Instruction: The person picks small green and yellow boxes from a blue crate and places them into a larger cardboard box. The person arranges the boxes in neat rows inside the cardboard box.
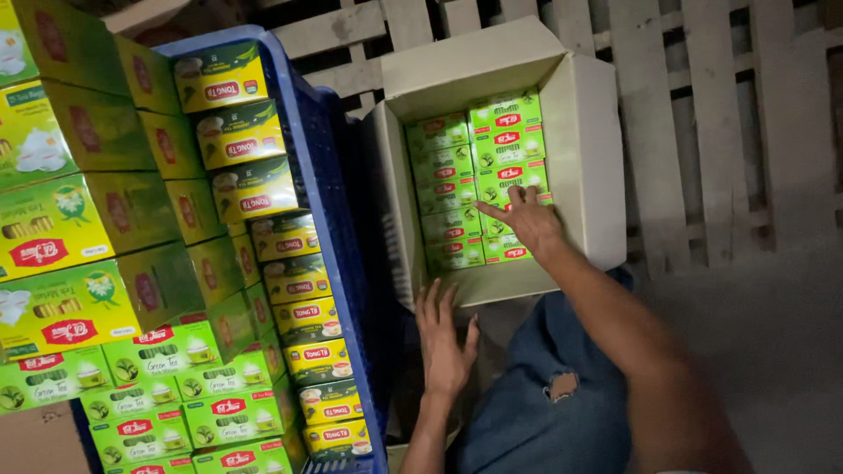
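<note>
Cardboard: the open box (588,149) sits at about 1 o'clock, flaps folded out, so there's free reach into it from above.
Green packs in the box: small tea boxes (479,171) lie flat in two tidy columns, faces up, edges touching. Looks like they're packed tight so nothing slides around.
Right hand (531,219): down inside the box at its near end, palm on the lower packs of the right column, fingers (505,211) spread and flat. It's pressing or nudging, not gripping anything.
Left hand (443,347): around 6 o'clock, open and holding nothing, flat against the near wall of the box, probably bracing it so it doesn't shift.
Blue crate (329,175): at 9 to 10 o'clock, just beside the box, with yellow-green tea boxes (294,276) standing in a row along its wall, close enough to grab.
Loose stacks: bigger green and yellow packs (70,254) piled further left.
Floor: wooden pallet slats (702,105) behind the box.
Jeans: a ripped knee (562,386) at 5 o'clock.
</note>
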